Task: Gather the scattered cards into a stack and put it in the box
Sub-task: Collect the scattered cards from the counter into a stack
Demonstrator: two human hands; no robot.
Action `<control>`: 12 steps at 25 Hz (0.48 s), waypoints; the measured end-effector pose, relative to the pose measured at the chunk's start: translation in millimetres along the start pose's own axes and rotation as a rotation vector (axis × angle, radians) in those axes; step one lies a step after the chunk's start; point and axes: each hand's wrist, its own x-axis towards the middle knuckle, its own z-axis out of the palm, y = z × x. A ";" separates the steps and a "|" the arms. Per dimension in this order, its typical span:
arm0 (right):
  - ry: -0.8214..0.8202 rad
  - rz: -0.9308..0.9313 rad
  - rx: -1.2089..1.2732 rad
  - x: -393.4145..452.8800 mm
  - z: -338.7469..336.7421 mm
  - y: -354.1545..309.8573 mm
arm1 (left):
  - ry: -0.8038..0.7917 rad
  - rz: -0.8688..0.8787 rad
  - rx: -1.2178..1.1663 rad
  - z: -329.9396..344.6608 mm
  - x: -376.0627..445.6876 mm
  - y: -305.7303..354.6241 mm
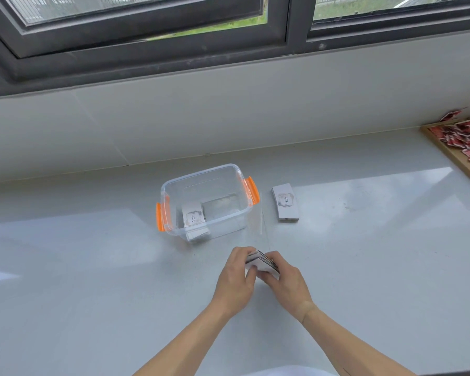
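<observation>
A stack of white cards [263, 263] is squeezed between my left hand [236, 280] and my right hand [285, 280], held on edge just above the white counter, in front of the box. The clear plastic box [228, 172] with orange latches stands open behind my hands. One stack of cards [193, 217] lies inside it at the left, its top card marked "love". Another stack of cards [285, 203] lies flat on the counter just right of the box.
A wooden tray [451, 156] with several red and white packets sits at the far right edge. A tiled wall and dark window frame rise behind the counter [92, 267].
</observation>
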 end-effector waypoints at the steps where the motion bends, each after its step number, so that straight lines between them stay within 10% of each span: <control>1: 0.002 -0.002 0.017 -0.2 4.4 -4.3 | 0.003 0.095 0.092 -4.4 -2.8 1.8; 6: 0.004 -0.042 0.034 2.1 19.1 -11.9 | 0.075 0.398 0.466 -15.2 -10.0 3.3; 12: -0.045 -0.043 -0.118 -7.8 24.0 11.2 | -0.065 0.346 0.637 -3.3 -30.8 -14.3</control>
